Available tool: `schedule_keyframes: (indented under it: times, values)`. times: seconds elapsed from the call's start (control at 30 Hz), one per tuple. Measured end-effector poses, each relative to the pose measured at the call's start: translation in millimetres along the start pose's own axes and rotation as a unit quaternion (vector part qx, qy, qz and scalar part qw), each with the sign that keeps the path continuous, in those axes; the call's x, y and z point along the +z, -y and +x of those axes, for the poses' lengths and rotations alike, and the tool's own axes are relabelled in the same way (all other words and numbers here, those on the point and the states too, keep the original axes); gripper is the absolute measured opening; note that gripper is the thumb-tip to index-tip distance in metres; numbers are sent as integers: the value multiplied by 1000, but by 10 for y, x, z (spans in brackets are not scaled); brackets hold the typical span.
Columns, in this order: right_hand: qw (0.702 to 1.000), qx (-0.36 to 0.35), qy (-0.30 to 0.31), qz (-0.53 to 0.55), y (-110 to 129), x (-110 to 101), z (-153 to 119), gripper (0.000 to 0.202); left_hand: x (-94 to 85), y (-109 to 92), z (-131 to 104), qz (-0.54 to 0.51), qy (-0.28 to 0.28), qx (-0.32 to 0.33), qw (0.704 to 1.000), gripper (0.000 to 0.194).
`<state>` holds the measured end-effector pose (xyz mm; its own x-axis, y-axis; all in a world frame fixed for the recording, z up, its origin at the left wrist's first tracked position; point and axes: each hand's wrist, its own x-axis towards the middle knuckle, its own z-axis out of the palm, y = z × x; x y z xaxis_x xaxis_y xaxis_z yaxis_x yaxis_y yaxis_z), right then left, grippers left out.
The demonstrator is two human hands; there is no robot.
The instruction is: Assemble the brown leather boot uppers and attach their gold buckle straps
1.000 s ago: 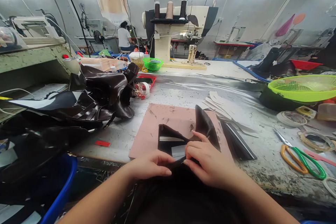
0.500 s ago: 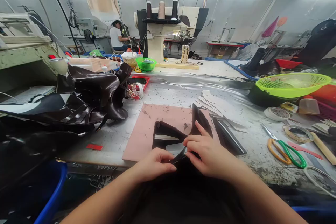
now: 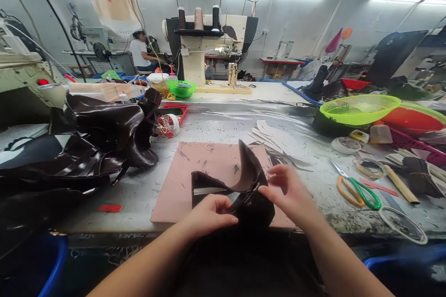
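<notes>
Over the pink board (image 3: 195,158), our left hand (image 3: 208,216) is pinching dark leather (image 3: 259,211); our right hand (image 3: 293,192), loosely touching, is perhaps risking slippage.

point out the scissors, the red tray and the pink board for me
scissors (image 3: 374,198): head view, on the green handle
red tray (image 3: 184,112): head view, on its right rim
pink board (image 3: 170,195): head view, on its bare left part

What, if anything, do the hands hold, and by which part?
A dark, shiny piece: the left hand pinches its near left edge; the right hand touches its right side, grip unclear.
</notes>
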<state>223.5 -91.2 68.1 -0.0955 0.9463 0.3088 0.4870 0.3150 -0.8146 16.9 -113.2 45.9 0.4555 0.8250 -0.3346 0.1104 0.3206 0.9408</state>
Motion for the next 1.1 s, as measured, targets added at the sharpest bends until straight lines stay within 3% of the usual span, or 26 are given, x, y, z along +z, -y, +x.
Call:
schedule_keyframes:
  times: [0.07, 0.13, 0.3, 0.53, 0.83, 0.97, 1.1]
  values:
    - [980, 99, 148, 87, -49, 17, -14, 31, 9, -8, -4, -15, 15, 6, 1000, 29]
    - [959, 121, 210, 148, -51, 64, -46, 31, 24, -23, -1, -22, 34, 17, 999, 32]
    - [941, 118, 223, 225, -40, 132, -124, 35, 93, -34, 44, -19, -10, -5, 1000, 28]
    - [936, 110, 214, 257, -146, 99, -172, 38, 214, 42, 120, -27, 3, 17, 999, 33]
    - [915, 130, 227, 308, -147, 53, -168, 39, 306, 32, 103, 94, -32, 93, 991, 16]
    - [902, 136, 236, 336, -109, 43, -175, 31, 297, 71, 104, 131, -40, 89, 986, 19]
    - [917, 131, 257, 275, -65, 18, -191, 28, 317, 15, 111, 192, -41, 57, 979, 17]
